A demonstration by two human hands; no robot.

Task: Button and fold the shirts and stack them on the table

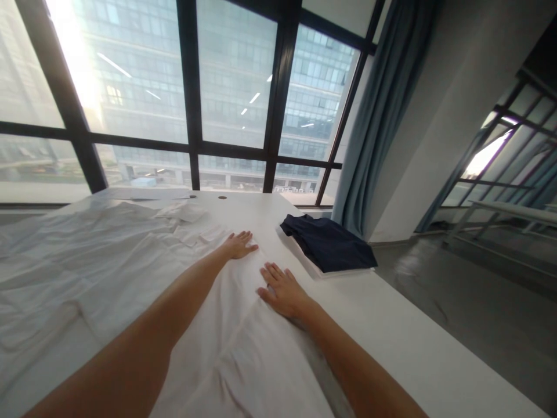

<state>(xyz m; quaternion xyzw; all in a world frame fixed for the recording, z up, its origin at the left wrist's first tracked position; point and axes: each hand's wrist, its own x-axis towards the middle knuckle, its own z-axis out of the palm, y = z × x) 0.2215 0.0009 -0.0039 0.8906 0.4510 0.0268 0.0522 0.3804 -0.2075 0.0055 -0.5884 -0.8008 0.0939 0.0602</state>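
Note:
A large white cloth [148,261] lies wrinkled over the left and near part of the white table [374,325]. My left hand [239,245] rests flat on its far right part, fingers stretched out and a little apart. Nearer to me, my right hand [282,290] lies palm down along the cloth's right edge, with its fingers spread and a dark ring on one of them. Neither hand grips anything. Folds run through the cloth between my forearms, and its right edge passes under my right forearm.
Right of my hands, a folded dark navy garment [333,241] lies on something white and flat near the table's right edge. Two small dark discs sit at the far end. Beyond are windows, a blue curtain [374,128], a pillar and another table [513,212].

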